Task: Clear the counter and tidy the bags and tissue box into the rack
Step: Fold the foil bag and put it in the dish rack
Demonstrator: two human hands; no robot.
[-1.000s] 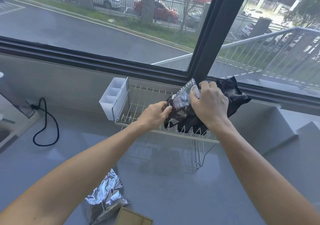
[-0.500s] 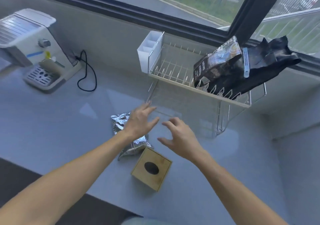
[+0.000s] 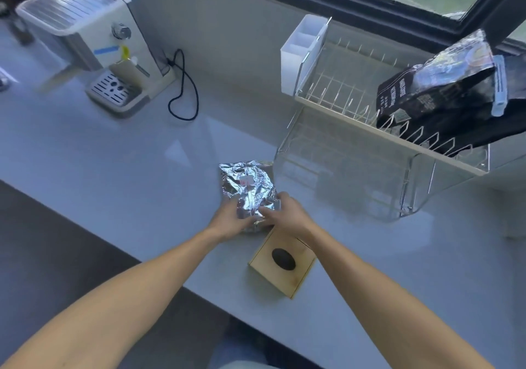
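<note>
Foil bag [image 3: 247, 189] lies just beyond the tissue box [image 3: 281, 263]; left hand [image 3: 230, 220] and right hand [image 3: 284, 212] clasp its near end, probably for lifting.

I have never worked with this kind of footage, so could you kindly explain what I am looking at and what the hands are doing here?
There is no machine: a person wears a camera on the head, looking down at their own bare hands. The left hand and right hand both grip a crinkled silver foil bag lying on the grey counter. A wooden tissue box sits just beside it. Dark bags already rest in the wire rack; a white appliance stands to the left.
</note>
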